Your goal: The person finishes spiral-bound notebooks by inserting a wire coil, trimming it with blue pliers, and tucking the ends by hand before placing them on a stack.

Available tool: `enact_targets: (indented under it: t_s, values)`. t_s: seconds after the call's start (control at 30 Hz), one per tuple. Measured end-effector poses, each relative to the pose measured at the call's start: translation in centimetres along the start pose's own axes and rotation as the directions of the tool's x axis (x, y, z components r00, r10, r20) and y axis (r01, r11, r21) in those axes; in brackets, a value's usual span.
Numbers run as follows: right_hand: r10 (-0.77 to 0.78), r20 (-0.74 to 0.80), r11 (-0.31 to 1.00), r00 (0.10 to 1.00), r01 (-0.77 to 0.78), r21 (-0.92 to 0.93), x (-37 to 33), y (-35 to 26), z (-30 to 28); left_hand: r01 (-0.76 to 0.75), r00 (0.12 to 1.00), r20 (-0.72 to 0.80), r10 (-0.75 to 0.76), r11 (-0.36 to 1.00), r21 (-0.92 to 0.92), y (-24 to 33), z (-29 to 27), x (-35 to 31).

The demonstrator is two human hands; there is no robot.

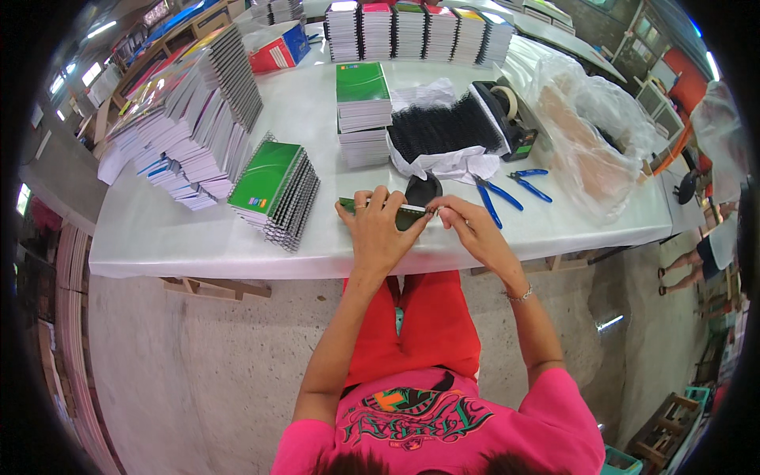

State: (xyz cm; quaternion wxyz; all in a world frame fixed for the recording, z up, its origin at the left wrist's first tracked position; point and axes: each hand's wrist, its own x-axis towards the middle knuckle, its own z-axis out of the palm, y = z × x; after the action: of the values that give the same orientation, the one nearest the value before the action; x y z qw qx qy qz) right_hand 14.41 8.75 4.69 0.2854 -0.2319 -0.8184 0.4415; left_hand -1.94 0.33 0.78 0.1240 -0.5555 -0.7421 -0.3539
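A pink T-shirt [427,427], cut off by the lower edge, lies nearest. Ahead, the left hand [382,229] grasps a green notebook [410,210], hiding most of its cover. The right hand [471,226] meets the notebook's right end; whether that grip has closed on anything, I cannot tell. Glossy and white, the surface [174,249] spreads around the notebook above a concrete floor [206,356]. Beyond the notebook, white paper [467,164] partly covers black coils [443,128]; farther right, a plastic bag [586,134] blurs its contents. Far right of the notebook, the dark rim crowds another person [716,245].
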Motion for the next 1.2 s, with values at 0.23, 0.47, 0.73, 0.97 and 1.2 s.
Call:
enact_targets:
  t_s: [0.23,0.47,0.73,0.97,1.2]
  values:
    - [-0.211,-0.064,0.932,0.975,0.181,-0.315,0.8,1.2,0.8,-0.022,0.987,0.159,0.022,1.0,-0.001,-0.1,-1.2,0.5]
    - [-0.251,-0.102,0.877,0.963,0.182,-0.446,1.4,1.1,1.8,-0.031,0.984,0.178,0.028,0.999,0.015,-0.8,-1.5,0.4]
    - [-0.296,-0.185,0.869,0.937,0.183,-0.46,1.9,0.7,2.5,0.099,0.995,0.028,-0.095,0.939,-0.33,-1.8,-1.8,0.2]
    - [-0.338,-0.138,0.81,0.931,0.213,-0.547,2.2,0.5,2.5,0.132,0.968,-0.152,-0.202,0.917,-0.377,-2.6,-0.3,-1.2]
    - [-0.155,0.148,0.957,0.977,0.186,-0.225,3.3,3.4,-1.4,0.204,0.978,0.056,-0.201,0.865,-0.458,-4.5,-1.4,-0.9]
